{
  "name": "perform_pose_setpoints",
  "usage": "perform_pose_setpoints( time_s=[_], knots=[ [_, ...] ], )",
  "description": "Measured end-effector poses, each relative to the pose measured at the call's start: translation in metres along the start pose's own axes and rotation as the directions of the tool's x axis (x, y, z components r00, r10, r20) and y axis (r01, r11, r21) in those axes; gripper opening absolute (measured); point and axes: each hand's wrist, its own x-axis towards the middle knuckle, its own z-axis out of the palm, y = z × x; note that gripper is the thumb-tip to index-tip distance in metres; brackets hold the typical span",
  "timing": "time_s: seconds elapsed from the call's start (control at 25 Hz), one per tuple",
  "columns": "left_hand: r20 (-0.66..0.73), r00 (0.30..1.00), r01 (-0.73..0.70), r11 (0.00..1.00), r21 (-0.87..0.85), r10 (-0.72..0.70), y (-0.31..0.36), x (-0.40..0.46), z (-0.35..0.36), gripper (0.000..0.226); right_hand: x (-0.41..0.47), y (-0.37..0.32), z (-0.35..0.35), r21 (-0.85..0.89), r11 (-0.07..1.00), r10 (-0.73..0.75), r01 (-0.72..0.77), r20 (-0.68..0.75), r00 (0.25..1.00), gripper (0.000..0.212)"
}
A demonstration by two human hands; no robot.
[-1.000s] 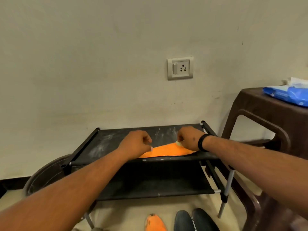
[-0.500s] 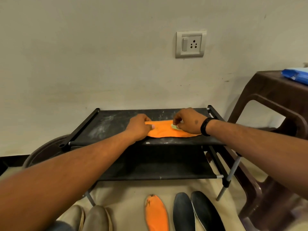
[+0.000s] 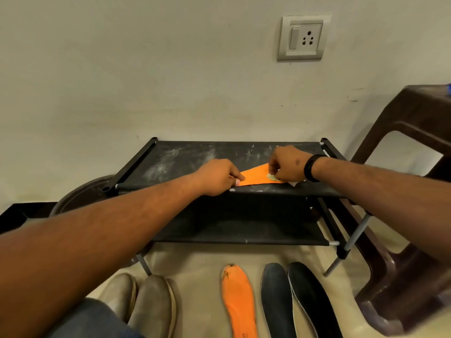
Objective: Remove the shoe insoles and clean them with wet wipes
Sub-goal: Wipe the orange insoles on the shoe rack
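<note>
Rack top (image 3: 185,157) lies bare leftward (stool (image 3: 415,132) crowds right).

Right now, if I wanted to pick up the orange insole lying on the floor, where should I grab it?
Probably the near, wider end of the orange insole on the floor, pinching its left edge. It lies flat with bare floor on its left, beside the tan shoes, while the dark insoles crowd its right. The far tip looks frayed, so I'd avoid that.

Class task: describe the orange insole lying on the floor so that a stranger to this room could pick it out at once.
Find the black two-tier fabric shoe rack against the wall. On the beige floor before it lie three foam insoles; the flat orange insole is leftmost. The two dark insoles to its right are nearly black.
</note>
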Motion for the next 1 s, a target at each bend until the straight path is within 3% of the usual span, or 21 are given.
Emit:
perform_pose_setpoints(
  time_s=[0.16, 0.4, 0.52, 0.72, 1.0],
  knots=[
    [0.036, 0.999, -0.018, 0.997, 0.07, 0.015, 0.001, 0.007, -0.002, 0.031, 0.0, -0.019, 0.004, 0.013, 1.0, -0.01, 0.01, 0.001, 1.0, 0.021],
    [-0.023, 1.0, 0.01, 0.982, 0.189, -0.006, 0.006, 0.01, 0.002, 0.025, -0.002, -0.056, 0.01, 0.014, 0.991, -0.13, 0.13, 0.011, 0.991, 0.021],
    [-0.027, 1.0, -0.007, 0.984, 0.179, 0.012, 0.007, 0.007, 0.002, 0.028, -0.002, -0.035, 0.002, 0.027, 0.997, -0.076, 0.076, 0.019, 0.997, 0.014],
    [-0.009, 1.0, -0.017, 0.984, 0.175, 0.019, 0.008, 0.006, 0.003, 0.03, -0.009, -0.009, -0.01, -0.103, 0.994, 0.051, -0.042, 0.087, 0.995, 0.009],
    [-0.015, 1.0, 0.007, 0.982, 0.188, -0.005, 0.009, 0.014, 0.006, 0.023, -0.005, -0.04, 0.009, 0.01, 0.998, -0.054, 0.054, 0.001, 0.999, 0.014]
  ],
)
